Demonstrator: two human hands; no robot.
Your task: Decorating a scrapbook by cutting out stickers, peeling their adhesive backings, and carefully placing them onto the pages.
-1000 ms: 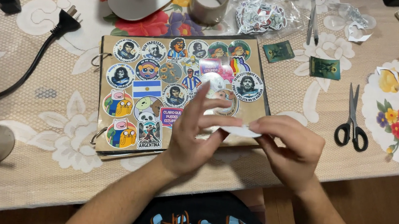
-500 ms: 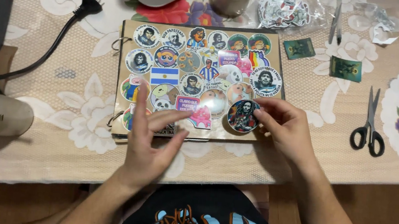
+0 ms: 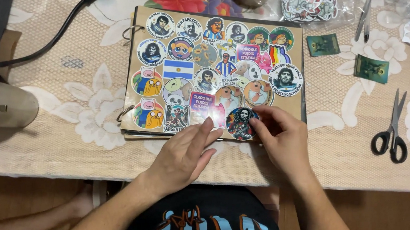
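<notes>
The round sticker [image 3: 242, 123], thin, limp and tacky, lies on the album cover [image 3: 135, 128] under the right hand's [image 3: 283, 141] lightly pinching fingertips, just beside the left hand's [image 3: 188, 154] flat, outstretched fingers; best handled by its rim.

Two bare forearms, sleeveless as far as visible, ending in a left hand [image 3: 185, 153] and a right hand [image 3: 283, 141] without rings, watch or bracelet. Short, unpainted nails on the fingers [image 3: 207, 125]. Below the hands, toward the lower frame edge, a black garment [image 3: 214, 222] printed with a large graphic in light blue shapes outlined in orange-brown. Left of the garment, a bare part of a leg, dimly lit.
</notes>
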